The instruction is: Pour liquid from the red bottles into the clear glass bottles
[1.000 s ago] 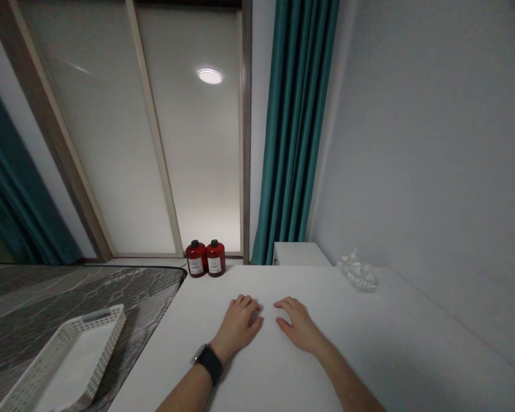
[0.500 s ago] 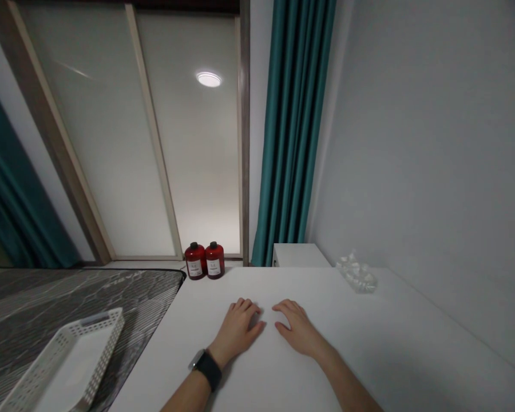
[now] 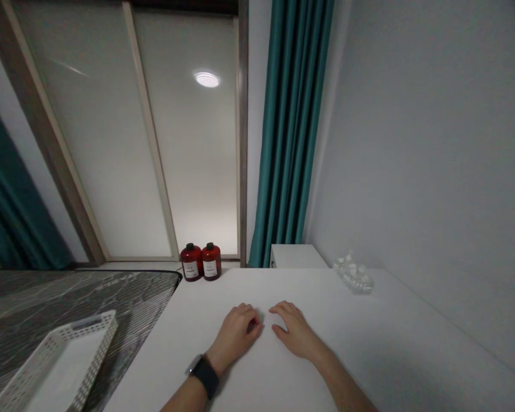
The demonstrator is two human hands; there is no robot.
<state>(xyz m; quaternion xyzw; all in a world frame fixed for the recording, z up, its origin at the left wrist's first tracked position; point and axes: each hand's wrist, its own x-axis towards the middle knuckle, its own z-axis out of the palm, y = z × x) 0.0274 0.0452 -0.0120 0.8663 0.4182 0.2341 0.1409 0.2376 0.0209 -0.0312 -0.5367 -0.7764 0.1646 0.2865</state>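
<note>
My left hand (image 3: 239, 328), with a dark watch (image 3: 203, 373) on its wrist, rests over the white table (image 3: 257, 383). Its fingers are curled, and the thumb meets the index finger in a loop; I see nothing held in it. Just to its right is my right hand (image 3: 295, 329), palm down with fingers stretched and the thumb apart, holding nothing. A small gap separates the two hands. Beyond them, at the table's far left corner, two red bottles (image 3: 191, 263) with dark caps and white labels stand side by side.
A clear plastic bag with whitish contents (image 3: 355, 276) lies at the far right, near the wall. On the left, a white perforated basket (image 3: 107, 332) sits on a grey patterned surface (image 3: 146, 297). Behind the table stands a white cabinet (image 3: 298, 254) beside a teal curtain (image 3: 292, 143).
The fingers of my left hand have curled in, and its thumb has closed against the index finger. My right hand stays open. The view has shifted slightly.
</note>
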